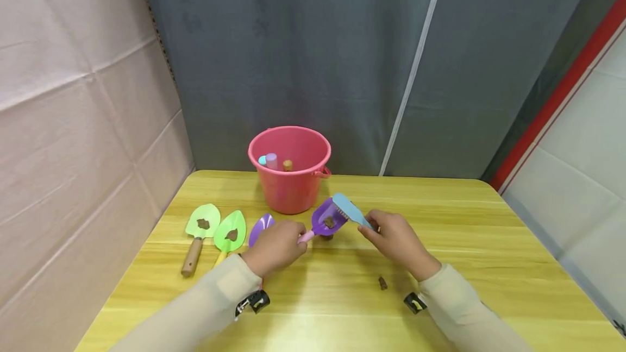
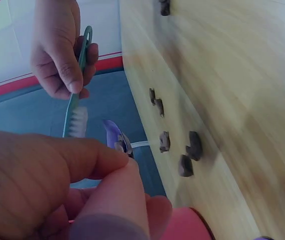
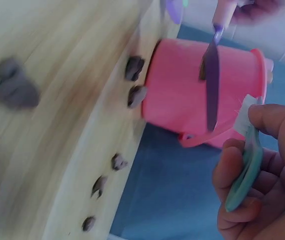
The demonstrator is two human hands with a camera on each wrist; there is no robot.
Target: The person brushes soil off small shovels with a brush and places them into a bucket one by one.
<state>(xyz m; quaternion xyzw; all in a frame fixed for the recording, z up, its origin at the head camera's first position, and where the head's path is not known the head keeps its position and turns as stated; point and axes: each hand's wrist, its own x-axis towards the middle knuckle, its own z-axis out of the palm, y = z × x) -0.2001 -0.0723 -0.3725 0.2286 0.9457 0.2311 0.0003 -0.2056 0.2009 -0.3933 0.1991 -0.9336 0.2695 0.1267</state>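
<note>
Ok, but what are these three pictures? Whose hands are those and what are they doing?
There's no robot: they're a person's bare hands. The big picture comes from a camera on the person's head, looking down. The smaller ones come from each wrist, so things look tilted.

The left hand holds a purple shovel by its pink handle; a brown lump sits in it. The right hand holds a blue brush close by.

On the wooden table are a pink bucket, two green shovels and more brown lumps.
</note>
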